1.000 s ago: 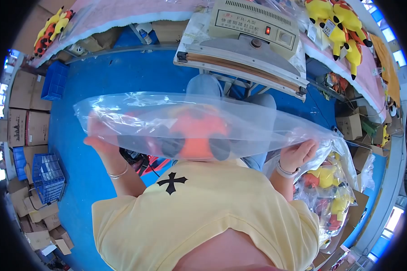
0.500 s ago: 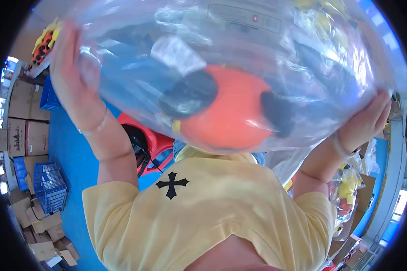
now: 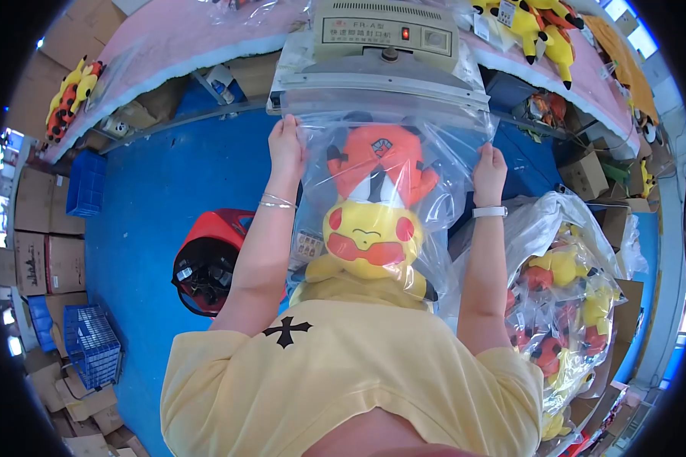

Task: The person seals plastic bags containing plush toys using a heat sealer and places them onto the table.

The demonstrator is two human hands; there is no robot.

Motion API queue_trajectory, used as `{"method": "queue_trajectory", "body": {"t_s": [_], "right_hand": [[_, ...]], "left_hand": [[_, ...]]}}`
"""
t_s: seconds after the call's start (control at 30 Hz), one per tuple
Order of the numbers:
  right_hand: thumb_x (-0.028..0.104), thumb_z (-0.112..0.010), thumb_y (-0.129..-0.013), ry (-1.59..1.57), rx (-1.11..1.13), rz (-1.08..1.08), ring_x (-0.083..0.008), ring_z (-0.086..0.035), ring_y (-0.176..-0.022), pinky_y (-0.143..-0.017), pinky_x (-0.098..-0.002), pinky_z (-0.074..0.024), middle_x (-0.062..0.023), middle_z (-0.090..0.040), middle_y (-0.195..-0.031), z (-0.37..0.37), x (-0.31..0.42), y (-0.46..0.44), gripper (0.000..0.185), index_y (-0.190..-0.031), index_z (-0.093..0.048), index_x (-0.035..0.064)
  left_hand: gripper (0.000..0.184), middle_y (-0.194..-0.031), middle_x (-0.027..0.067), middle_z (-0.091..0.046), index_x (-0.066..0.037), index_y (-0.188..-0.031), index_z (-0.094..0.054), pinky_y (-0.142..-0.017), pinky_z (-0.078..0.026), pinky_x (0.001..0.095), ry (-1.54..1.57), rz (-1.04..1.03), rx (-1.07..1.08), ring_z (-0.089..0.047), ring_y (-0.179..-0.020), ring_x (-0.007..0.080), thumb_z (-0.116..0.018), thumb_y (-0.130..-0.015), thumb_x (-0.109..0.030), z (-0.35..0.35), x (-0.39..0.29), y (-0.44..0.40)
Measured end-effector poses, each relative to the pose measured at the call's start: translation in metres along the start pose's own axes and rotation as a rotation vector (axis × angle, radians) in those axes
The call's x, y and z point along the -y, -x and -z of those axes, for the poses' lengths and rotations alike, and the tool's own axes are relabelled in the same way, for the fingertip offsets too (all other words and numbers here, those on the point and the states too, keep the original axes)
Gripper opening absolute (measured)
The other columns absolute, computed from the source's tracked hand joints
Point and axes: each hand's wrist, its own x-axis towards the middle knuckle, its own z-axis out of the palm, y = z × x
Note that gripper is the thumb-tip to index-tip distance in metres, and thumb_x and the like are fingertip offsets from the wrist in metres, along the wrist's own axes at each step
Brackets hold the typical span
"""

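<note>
A clear plastic bag [image 3: 451,179] is stretched between my two hands, its top edge lying at the jaw of a bag sealing machine [image 3: 389,53]. Inside it is a yellow plush toy [image 3: 366,222] with red cheeks and a red-orange outfit, its face toward me and its head end nearest my chest. My left hand [image 3: 286,145] is closed on the bag's left corner. At the right corner, my right hand [image 3: 490,177] pinches the film in closed fingers. A red light shows on the machine's panel.
At the right stands a large clear sack [image 3: 564,305] full of bagged plush toys. More yellow plush toys [image 3: 537,30] lie on the pink-covered table [image 3: 149,46]. A red stool [image 3: 217,228] with a black item is at left, near a blue basket [image 3: 92,343] and cardboard boxes [image 3: 35,206].
The bag with the plush toy has come down from close before the camera to the sealing machine. Both hands have moved lower and inward, pulling the bag flat.
</note>
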Motion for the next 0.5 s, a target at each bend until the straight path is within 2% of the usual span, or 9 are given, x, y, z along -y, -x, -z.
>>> {"method": "queue_trajectory", "body": {"t_s": [0.13,0.5], "right_hand": [[0.025,-0.046,-0.091,0.010,-0.007,-0.095,-0.0090,-0.037,-0.040,-0.038,-0.0231,-0.0303,0.0002,-0.042,-0.050,-0.001,-0.015,0.000,0.027,-0.079,-0.055,0.0029],[0.026,-0.047,-0.090,0.154,-0.013,-0.140,-0.0104,-0.039,-0.042,-0.039,-0.0240,-0.0327,-0.0011,-0.043,-0.052,-0.003,-0.005,-0.001,0.029,-0.081,-0.057,0.0011]], "left_hand": [[0.021,-0.063,0.0003,-0.051,-0.006,-0.078,-0.057,-0.040,-0.028,0.0193,-0.089,0.035,-0.086,-0.038,-0.046,0.0059,-0.050,-0.089,-0.022,0.002,0.007,0.005],[0.020,-0.064,-0.0004,-0.051,-0.006,-0.072,-0.057,-0.040,-0.028,0.0190,-0.155,0.087,-0.136,-0.039,-0.048,0.0061,-0.052,-0.083,-0.022,0.009,-0.004,-0.001]]}}
